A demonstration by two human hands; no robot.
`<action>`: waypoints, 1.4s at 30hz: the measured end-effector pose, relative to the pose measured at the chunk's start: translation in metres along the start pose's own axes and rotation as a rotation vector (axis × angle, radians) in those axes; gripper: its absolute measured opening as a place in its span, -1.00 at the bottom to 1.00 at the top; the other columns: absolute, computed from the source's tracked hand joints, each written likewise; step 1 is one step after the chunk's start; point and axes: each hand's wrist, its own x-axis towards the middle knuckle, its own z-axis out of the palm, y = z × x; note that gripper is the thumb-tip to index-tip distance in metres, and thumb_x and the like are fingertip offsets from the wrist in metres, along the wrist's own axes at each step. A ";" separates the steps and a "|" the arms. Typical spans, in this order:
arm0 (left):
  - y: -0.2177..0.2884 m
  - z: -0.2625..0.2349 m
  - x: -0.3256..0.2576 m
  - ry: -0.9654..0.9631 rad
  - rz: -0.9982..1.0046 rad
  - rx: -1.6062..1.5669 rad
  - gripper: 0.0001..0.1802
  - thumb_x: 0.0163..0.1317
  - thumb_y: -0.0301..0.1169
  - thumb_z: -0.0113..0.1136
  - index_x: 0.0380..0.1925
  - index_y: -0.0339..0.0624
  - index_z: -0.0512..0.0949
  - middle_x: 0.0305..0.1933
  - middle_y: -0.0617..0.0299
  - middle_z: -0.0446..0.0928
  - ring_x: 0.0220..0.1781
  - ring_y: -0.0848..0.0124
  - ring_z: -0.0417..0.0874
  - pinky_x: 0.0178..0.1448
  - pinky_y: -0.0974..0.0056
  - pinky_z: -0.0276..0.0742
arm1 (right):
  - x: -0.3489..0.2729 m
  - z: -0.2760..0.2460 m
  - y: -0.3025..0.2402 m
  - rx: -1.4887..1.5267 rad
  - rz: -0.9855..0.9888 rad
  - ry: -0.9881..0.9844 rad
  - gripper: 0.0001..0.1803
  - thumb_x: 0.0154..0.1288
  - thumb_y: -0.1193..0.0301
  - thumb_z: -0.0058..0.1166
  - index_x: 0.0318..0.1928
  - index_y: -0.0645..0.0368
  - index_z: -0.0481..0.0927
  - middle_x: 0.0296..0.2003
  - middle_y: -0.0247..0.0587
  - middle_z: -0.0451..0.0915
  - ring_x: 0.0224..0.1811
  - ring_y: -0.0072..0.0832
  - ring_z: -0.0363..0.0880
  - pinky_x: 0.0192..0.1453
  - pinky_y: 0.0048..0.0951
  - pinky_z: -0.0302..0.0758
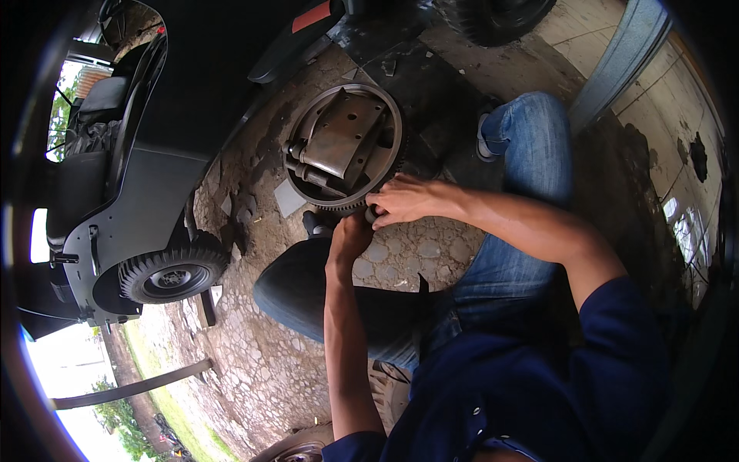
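Observation:
A round, toothed metal clutch assembly (344, 146) lies flat on the stone floor in front of my knees, with rusty plates and rods inside its ring. My right hand (406, 200) rests on its near rim, fingers curled around a small dark part at the toothed edge. My left hand (350, 236) is just below the same spot, closed near the rim; what it holds is hidden behind the fingers. I sit low, knees in blue jeans (531, 146) on either side.
A dark grey vehicle body (123, 200) with a small treaded wheel (171, 276) stands at the left. Another tyre (500, 15) shows at the top. A grey metal rail (623, 54) runs along the right. Stone pieces and a dark oily patch (416, 77) surround the assembly.

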 end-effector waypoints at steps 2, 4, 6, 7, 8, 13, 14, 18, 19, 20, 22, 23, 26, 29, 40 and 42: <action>0.007 -0.003 0.000 -0.033 -0.052 -0.010 -0.68 0.18 -0.40 0.19 -0.03 -0.14 0.51 -0.14 -0.17 0.57 -0.02 -0.15 0.54 -0.10 -0.02 0.52 | -0.001 -0.003 0.000 0.017 -0.055 0.055 -0.51 0.13 0.14 0.29 -0.15 0.29 0.49 -0.36 -0.07 0.67 -0.25 -0.10 0.67 -0.16 -0.18 0.61; 0.009 -0.003 0.001 -0.025 -0.035 -0.019 -0.68 0.19 -0.40 0.18 -0.03 -0.13 0.51 -0.14 -0.17 0.57 -0.02 -0.15 0.54 -0.10 -0.02 0.52 | -0.001 -0.006 -0.002 0.027 -0.067 0.099 -0.51 0.16 0.11 0.26 -0.16 0.30 0.50 -0.35 -0.06 0.67 -0.24 -0.10 0.67 -0.15 -0.17 0.61; 0.005 -0.001 0.001 0.023 0.051 -0.027 -0.69 0.19 -0.40 0.18 -0.03 -0.13 0.50 -0.15 -0.18 0.57 -0.02 -0.15 0.54 -0.10 -0.03 0.52 | 0.001 -0.004 -0.004 -0.023 0.052 0.007 -0.48 0.13 0.12 0.29 -0.11 0.29 0.47 -0.36 -0.06 0.67 -0.23 -0.10 0.67 -0.15 -0.15 0.61; 0.003 0.000 0.001 0.026 0.038 -0.026 -0.69 0.19 -0.40 0.18 -0.04 -0.13 0.50 -0.16 -0.18 0.57 -0.02 -0.15 0.55 -0.10 -0.03 0.52 | 0.003 -0.007 -0.008 -0.047 0.111 -0.040 -0.46 0.12 0.13 0.30 -0.08 0.28 0.45 -0.37 -0.07 0.67 -0.23 -0.10 0.67 -0.15 -0.14 0.61; 0.002 0.000 -0.001 0.029 0.024 -0.025 -0.69 0.19 -0.39 0.19 -0.04 -0.14 0.50 -0.17 -0.18 0.58 -0.02 -0.15 0.55 -0.10 -0.04 0.52 | 0.002 -0.010 -0.011 -0.024 0.092 -0.041 -0.46 0.10 0.16 0.32 -0.07 0.28 0.44 -0.36 -0.06 0.67 -0.22 -0.11 0.67 -0.15 -0.14 0.61; 0.002 -0.001 0.000 -0.066 -0.106 0.048 -0.69 0.18 -0.38 0.21 -0.06 -0.16 0.50 -0.18 -0.19 0.58 -0.02 -0.14 0.55 -0.10 -0.05 0.52 | -0.002 -0.007 -0.007 -0.058 -0.036 0.057 -0.50 0.08 0.23 0.34 -0.08 0.26 0.45 -0.37 -0.06 0.67 -0.21 -0.13 0.68 -0.16 -0.15 0.61; 0.001 -0.001 0.000 -0.054 -0.091 0.042 -0.69 0.17 -0.39 0.21 -0.06 -0.16 0.50 -0.18 -0.20 0.57 -0.02 -0.14 0.55 -0.10 -0.05 0.52 | -0.002 -0.006 -0.006 -0.029 -0.027 0.049 -0.50 0.08 0.23 0.34 -0.08 0.26 0.46 -0.36 -0.06 0.67 -0.21 -0.13 0.68 -0.16 -0.15 0.61; 0.006 -0.003 0.001 -0.046 -0.082 0.050 -0.66 0.16 -0.39 0.22 -0.04 -0.15 0.49 -0.19 -0.19 0.58 -0.02 -0.14 0.55 -0.11 -0.04 0.52 | -0.001 -0.007 -0.004 0.067 0.040 0.018 -0.52 0.09 0.22 0.33 -0.10 0.26 0.47 -0.37 -0.05 0.66 -0.21 -0.12 0.68 -0.16 -0.17 0.61; 0.006 -0.002 0.000 -0.027 -0.057 0.032 -0.65 0.16 -0.39 0.22 -0.03 -0.14 0.49 -0.19 -0.19 0.58 -0.02 -0.14 0.55 -0.11 -0.05 0.52 | -0.001 -0.008 -0.005 0.087 0.061 0.010 -0.52 0.10 0.20 0.32 -0.11 0.26 0.47 -0.37 -0.05 0.66 -0.21 -0.12 0.68 -0.16 -0.17 0.61; 0.006 -0.002 0.000 -0.009 -0.033 0.014 -0.65 0.16 -0.39 0.22 -0.02 -0.14 0.49 -0.18 -0.18 0.58 -0.02 -0.15 0.55 -0.11 -0.05 0.52 | 0.000 -0.009 -0.005 0.082 0.080 -0.018 -0.53 0.10 0.19 0.31 -0.12 0.27 0.48 -0.37 -0.03 0.66 -0.21 -0.11 0.68 -0.16 -0.17 0.61; 0.005 -0.001 0.000 0.009 -0.010 0.006 -0.64 0.16 -0.40 0.22 -0.01 -0.13 0.48 -0.16 -0.18 0.57 -0.02 -0.15 0.55 -0.10 -0.05 0.52 | 0.002 -0.011 -0.005 0.071 0.120 -0.072 -0.53 0.12 0.17 0.30 -0.14 0.28 0.50 -0.36 0.00 0.66 -0.20 -0.09 0.67 -0.14 -0.17 0.62; 0.004 0.000 0.001 0.009 -0.011 0.016 -0.64 0.17 -0.40 0.21 0.00 -0.13 0.48 -0.15 -0.18 0.57 -0.01 -0.16 0.54 -0.10 -0.05 0.52 | 0.001 -0.009 -0.004 0.036 0.088 -0.042 -0.53 0.12 0.16 0.29 -0.15 0.30 0.52 -0.36 0.02 0.66 -0.20 -0.07 0.67 -0.14 -0.16 0.62; 0.003 0.000 0.000 -0.012 -0.029 0.048 -0.64 0.18 -0.40 0.19 0.01 -0.11 0.48 -0.12 -0.18 0.56 0.00 -0.16 0.53 -0.10 -0.05 0.52 | 0.001 -0.006 -0.003 -0.032 0.058 -0.019 -0.52 0.14 0.12 0.26 -0.20 0.35 0.56 -0.37 0.09 0.65 -0.20 -0.03 0.67 -0.13 -0.14 0.62; 0.003 0.001 0.001 0.001 0.002 0.029 -0.66 0.19 -0.41 0.16 0.01 -0.11 0.48 -0.12 -0.18 0.55 0.01 -0.16 0.53 -0.11 -0.05 0.52 | 0.003 -0.008 -0.002 -0.020 0.134 -0.093 -0.49 0.16 0.08 0.23 -0.25 0.39 0.58 -0.38 0.16 0.64 -0.21 0.00 0.67 -0.13 -0.11 0.62; 0.005 0.001 0.000 0.027 -0.085 0.051 -0.71 0.24 -0.35 0.13 -0.03 -0.06 0.53 -0.16 -0.15 0.58 -0.02 -0.14 0.55 -0.09 -0.05 0.52 | 0.001 -0.014 -0.002 0.036 0.117 -0.052 -0.48 0.14 0.08 0.25 -0.22 0.38 0.60 -0.33 0.15 0.64 -0.17 -0.02 0.66 -0.08 -0.10 0.60; 0.010 -0.002 -0.001 0.011 -0.151 0.083 -0.72 0.25 -0.32 0.13 -0.04 -0.05 0.54 -0.17 -0.15 0.59 -0.03 -0.14 0.56 -0.08 -0.06 0.52 | 0.001 -0.016 -0.003 0.014 0.128 -0.080 -0.49 0.11 0.10 0.28 -0.20 0.36 0.58 -0.31 0.11 0.64 -0.15 -0.05 0.65 -0.07 -0.12 0.59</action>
